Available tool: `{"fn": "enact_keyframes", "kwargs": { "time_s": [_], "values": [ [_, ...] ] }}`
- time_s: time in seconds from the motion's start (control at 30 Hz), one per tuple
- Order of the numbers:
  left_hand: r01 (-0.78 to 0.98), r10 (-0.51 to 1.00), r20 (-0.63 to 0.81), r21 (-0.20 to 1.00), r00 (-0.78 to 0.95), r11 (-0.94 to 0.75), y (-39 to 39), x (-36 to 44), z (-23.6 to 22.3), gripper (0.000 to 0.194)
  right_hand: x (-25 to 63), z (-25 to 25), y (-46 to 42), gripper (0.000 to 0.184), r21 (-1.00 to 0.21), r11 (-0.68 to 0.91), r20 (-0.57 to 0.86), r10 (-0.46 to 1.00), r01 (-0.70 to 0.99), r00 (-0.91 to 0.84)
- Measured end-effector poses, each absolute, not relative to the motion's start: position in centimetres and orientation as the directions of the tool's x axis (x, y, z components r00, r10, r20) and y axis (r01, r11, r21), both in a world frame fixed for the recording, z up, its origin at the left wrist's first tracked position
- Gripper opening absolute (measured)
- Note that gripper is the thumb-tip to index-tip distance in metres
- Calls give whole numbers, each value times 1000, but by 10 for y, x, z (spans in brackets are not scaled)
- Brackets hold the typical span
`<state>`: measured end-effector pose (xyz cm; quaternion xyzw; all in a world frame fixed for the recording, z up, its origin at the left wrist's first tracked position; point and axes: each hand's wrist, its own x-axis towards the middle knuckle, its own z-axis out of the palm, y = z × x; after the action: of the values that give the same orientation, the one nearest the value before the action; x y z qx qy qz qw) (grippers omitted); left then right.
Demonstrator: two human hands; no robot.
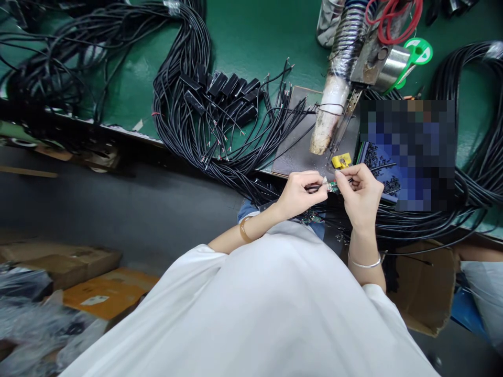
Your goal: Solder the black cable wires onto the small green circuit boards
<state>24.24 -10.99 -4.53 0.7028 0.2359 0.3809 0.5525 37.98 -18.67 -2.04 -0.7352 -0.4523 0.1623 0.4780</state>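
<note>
My left hand (302, 195) is closed in a pinch near the bench edge, with a black cable (313, 188) running through its fingers. Between my hands sits a small green circuit board (333, 187), at the tip of the left fingers. The thumb and fingers of my right hand (361, 195) are pressed together on the board's right end; they hide part of it. Just above the board is a yellow block (341, 161), under the tip of a soldering tool (346, 123). More green boards on cables (312, 217) lie over my lap.
A wrapped extraction hose (329, 115) and a solder spool (395, 65) stand over a grey board (301, 141). Black cable bundles (178, 120) with black housings (230, 86) lie left. A blue tray (377, 162) of tiny black parts is right, partly pixelated. Cartons (424, 283) stand below.
</note>
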Motion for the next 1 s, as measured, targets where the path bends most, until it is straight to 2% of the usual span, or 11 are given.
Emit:
{"fn": "enact_keyframes", "kwargs": {
  "time_s": [0.1,0.33,0.47,0.53,0.6,0.7,0.77,0.83,0.9,1.0],
  "values": [
    [-110,755,287,955,589,-277,-111,242,-46,24,380,-21,-186,18,-873,-124,175,823,471,541],
    [-115,702,58,993,710,34,-106,233,-40,31,383,-21,-185,21,-886,-114,161,832,449,530],
    [-125,646,13,984,763,128,-104,229,-38,33,383,-21,-185,21,-871,-120,171,835,476,524],
    [-143,643,31,982,765,123,-105,228,-39,30,381,-19,-189,19,-864,-123,169,842,488,512],
    [-142,653,46,985,756,95,-106,229,-42,27,378,-18,-195,15,-848,-98,230,818,521,528],
    [-98,666,55,995,744,27,-107,230,-46,26,377,-17,-211,10,-731,-35,478,687,682,547],
    [-81,665,66,997,744,-8,-108,231,-48,27,378,-18,-220,7,-613,-33,573,669,789,474],
    [-85,660,78,996,747,-22,-108,231,-49,26,381,-20,-225,8,-541,-21,545,753,841,369],
    [-93,661,92,995,744,-34,-108,231,-50,24,383,-23,-225,11,-530,12,463,842,848,278],
    [-78,669,111,994,735,-80,-108,230,-50,21,386,-28,-221,11,-541,41,388,899,840,206]
  ]
}}
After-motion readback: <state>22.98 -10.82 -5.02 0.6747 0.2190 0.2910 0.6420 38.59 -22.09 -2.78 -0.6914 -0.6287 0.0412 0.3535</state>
